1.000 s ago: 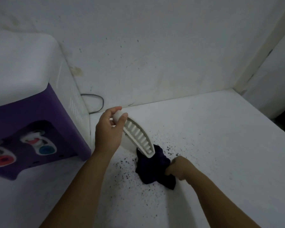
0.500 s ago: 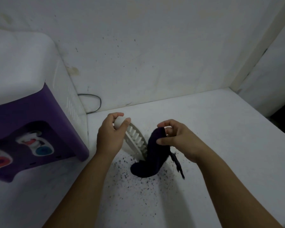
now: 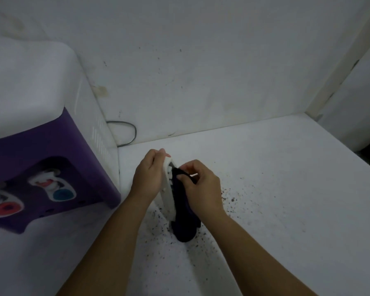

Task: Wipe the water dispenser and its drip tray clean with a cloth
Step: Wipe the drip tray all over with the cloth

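My left hand [image 3: 148, 175] grips the top end of the white slotted drip tray [image 3: 168, 197], which stands on edge on the white counter [image 3: 276, 189]. My right hand [image 3: 202, 186] presses a dark purple cloth [image 3: 184, 223] flat against the tray's slotted face. The cloth's lower end hangs down onto the counter. The water dispenser [image 3: 41, 133], white on top with a purple front and red and blue taps, stands at the left, apart from both hands.
Dark specks of dirt [image 3: 229, 199] lie scattered on the counter around the tray and cloth. A grey cable [image 3: 130, 131] loops behind the dispenser against the stained wall. A wall corner and the counter's drop-off are at the far right.
My right hand lifted the cloth off the counter and brought it against the tray's face. My left hand turned the tray more upright.
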